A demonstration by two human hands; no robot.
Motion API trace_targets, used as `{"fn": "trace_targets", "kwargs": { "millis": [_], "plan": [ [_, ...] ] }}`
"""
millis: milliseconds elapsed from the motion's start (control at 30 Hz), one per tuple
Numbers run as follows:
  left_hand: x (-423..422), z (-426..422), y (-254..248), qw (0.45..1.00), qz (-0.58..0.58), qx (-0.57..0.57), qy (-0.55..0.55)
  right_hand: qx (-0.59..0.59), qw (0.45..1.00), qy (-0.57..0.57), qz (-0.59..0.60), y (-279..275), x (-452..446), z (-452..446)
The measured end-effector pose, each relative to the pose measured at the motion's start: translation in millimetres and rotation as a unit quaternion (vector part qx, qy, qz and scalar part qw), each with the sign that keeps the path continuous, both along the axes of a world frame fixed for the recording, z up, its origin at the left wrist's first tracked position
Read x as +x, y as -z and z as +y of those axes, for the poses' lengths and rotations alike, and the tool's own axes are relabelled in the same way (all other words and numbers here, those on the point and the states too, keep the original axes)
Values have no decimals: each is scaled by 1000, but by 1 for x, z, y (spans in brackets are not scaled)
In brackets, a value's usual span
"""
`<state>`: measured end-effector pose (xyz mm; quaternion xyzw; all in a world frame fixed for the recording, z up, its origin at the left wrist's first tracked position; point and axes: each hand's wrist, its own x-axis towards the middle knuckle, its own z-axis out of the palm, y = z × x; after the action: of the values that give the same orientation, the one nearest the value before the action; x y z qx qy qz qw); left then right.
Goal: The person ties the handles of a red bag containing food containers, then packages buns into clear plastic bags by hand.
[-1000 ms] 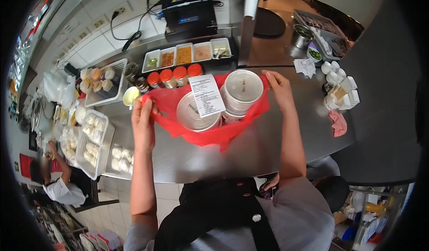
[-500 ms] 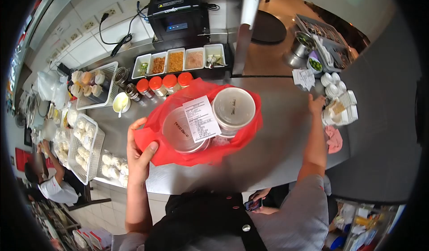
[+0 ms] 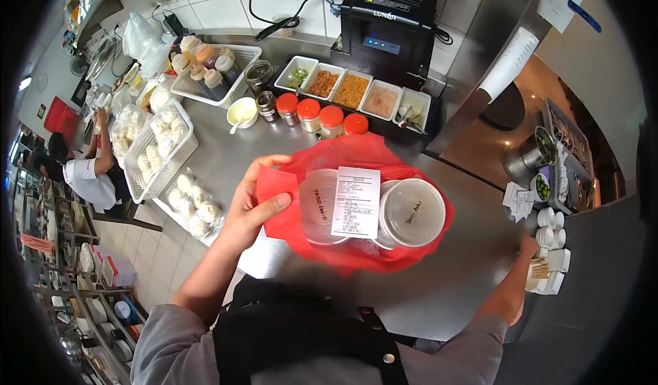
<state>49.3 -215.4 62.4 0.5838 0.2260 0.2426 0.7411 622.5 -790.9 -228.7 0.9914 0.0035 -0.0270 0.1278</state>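
Observation:
My left hand [image 3: 257,210] is closed on the near-left edge of a red plastic bag [image 3: 312,251], held up over the steel counter. Inside the bag are round lidded plastic containers, one with a handwritten clear lid [image 3: 319,200] and another with a whitish lid [image 3: 415,213]. A printed receipt [image 3: 356,203] lies over the lids. Away to the right, my right hand [image 3: 528,248] reaches to the counter's far side, beside stacked small white dishes [image 3: 547,227] and a holder with wooden sticks [image 3: 539,268]. Its fingers are mostly hidden.
Red-lidded jars [image 3: 332,119] stand before a row of topping trays [image 3: 351,90] and a black printer [image 3: 385,28]. Left are a sauce-bottle basket [image 3: 223,97], a bowl [image 3: 242,113], and a basket of bagged white buns [image 3: 164,145]. A co-worker [image 3: 92,172] stands at far left.
The view has swung to the left, shifting the counter items rightward. My left hand still grips the red bag. My right hand remains near the white dishes, its fingers now less visible.

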Motion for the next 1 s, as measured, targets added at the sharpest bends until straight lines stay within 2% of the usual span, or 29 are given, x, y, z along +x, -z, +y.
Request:
{"fn": "trace_targets", "kwargs": {
  "millis": [100,133,200,267,333,367,400,433,467,533,567,600,667,733,800,833,1000],
  "plan": [
    [-2,-1,3,1000,-17,-15,2,-9,983,-137,-118,-13,-32,36],
    [-3,-1,4,999,-26,-23,-2,-12,983,-137,-119,-13,-48,53],
    [-5,-3,3,999,-33,-27,-6,185,978,-16,-95,-18,-84,92],
    [-11,-4,2,999,-39,-29,-8,105,971,-85,-197,-16,-126,124],
    [-16,-2,2,999,-36,2,4,286,931,-116,-197,-72,-193,194],
    [-18,-2,1,999,-38,2,6,450,881,-119,-88,-100,-225,224],
    [-19,-3,0,999,-37,17,1,600,793,-72,79,-129,-259,253],
    [-20,-3,-1,999,-37,32,-3,675,708,-16,207,-157,-289,274],
    [-21,-4,-1,999,-38,33,2,702,646,34,296,-178,-312,291],
    [-23,-5,-2,998,-39,55,8,689,672,-41,269,-171,-320,297],
    [-25,-6,-2,998,-41,55,12,667,694,-117,243,-169,-324,299],
    [-26,-7,-2,997,-44,62,25,669,694,-117,239,-174,-324,301],
    [-29,-9,-3,996,-50,68,40,692,699,-120,135,-188,-317,301],
    [-34,-12,-3,992,-42,92,74,695,700,-133,100,-198,-308,297],
    [-40,-13,-3,992,-31,78,99,646,745,-167,9,-214,-305,295],
    [-40,-14,-1,991,-34,80,102,665,728,-164,-18,-221,-307,299],
    [-46,-18,-2,989,-46,100,100,660,724,-191,-60,-269,-327,310]
  ]
}}
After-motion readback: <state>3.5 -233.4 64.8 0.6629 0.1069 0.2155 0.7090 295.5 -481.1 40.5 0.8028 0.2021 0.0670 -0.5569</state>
